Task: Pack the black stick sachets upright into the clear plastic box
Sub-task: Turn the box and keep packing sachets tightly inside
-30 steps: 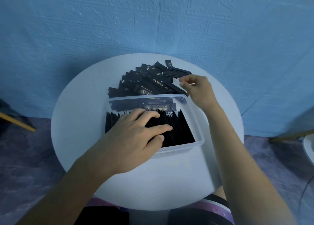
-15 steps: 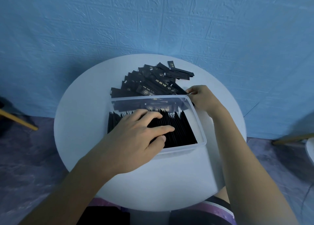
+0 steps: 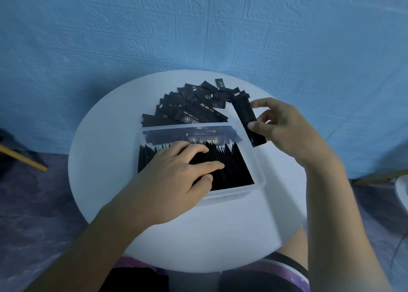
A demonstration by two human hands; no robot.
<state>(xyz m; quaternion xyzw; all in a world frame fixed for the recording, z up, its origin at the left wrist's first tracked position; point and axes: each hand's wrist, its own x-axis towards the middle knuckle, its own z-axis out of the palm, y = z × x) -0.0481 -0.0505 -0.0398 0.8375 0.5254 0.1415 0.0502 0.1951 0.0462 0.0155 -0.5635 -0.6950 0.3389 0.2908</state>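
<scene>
Round white desk [image 3: 220, 236] against a blue textured wall [image 3: 198, 26]. Clear plastic box [image 3: 231, 195] sits mid-desk, long side running left-right. Packed sachets [image 3: 231, 168] stand upright in a tight row inside it, filling most of the box, thin top edges up. A few more black sachets with gold print [image 3: 198, 138] show lengthwise at the far wall of the box; cannot tell whether they are inside or seen through the plastic.

Left hand [image 3: 176, 177] lies flat on top of the packed sachets, left-center of the box, fingers straight and a little spread, pointing right, gripping nothing.

Right hand [image 3: 284, 126] is just right of the box's far right corner, above the desk. It pinches the held sachet [image 3: 244, 112] with the thumb on the sachet's near half, the index finger stretched out toward its far end and the other fingers behind. The held sachet is tilted, far end up-left toward the pile, near end beside the box's right rim. Could be more than one stick in the pinch, cannot tell.

Loose pile of sachets [image 3: 189, 108] lies flat and fanned out on the desk just beyond the box's far wall, overlapping each other.

Dark purple floor [image 3: 33, 203] all around. Wooden leg [image 3: 24, 159] at the left edge, another wooden leg [image 3: 379, 177] at the right.
</scene>
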